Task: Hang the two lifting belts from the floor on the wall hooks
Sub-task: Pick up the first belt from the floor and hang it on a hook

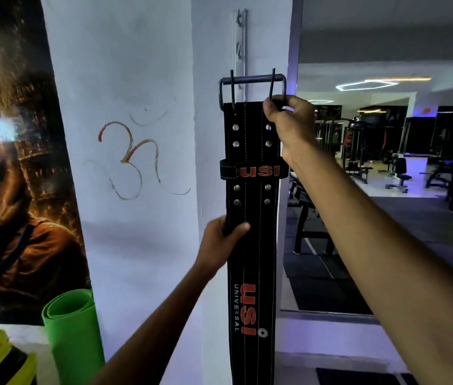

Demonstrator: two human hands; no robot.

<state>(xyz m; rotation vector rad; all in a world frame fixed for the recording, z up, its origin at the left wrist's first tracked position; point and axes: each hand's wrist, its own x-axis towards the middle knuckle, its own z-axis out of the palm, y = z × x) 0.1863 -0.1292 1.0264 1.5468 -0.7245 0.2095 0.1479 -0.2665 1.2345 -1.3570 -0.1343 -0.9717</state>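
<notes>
Here the right hand (286, 120) is closed around the right side of the metal buckle (251, 88) at the top end of a black lifting belt (251, 245), fingers curled over the frame where it meets the leather. The left hand (219, 243) grips the belt's left edge lower down, thumb across the front, steadying it. The belt hangs with its long axis upright, buckle uppermost, its lower end running out of view at the bottom. It is held in the air in front of the white pillar (142, 79), not yet hung. The hook rail (239, 43) runs up the pillar directly behind and above the buckle, its hooks (238, 18) just higher than the buckle's top bar. Judging from this, the right hand is the nearer one, and the move needed is a short lift up and toward the pillar to drop the buckle over a hook. The second belt is not visible.
</notes>
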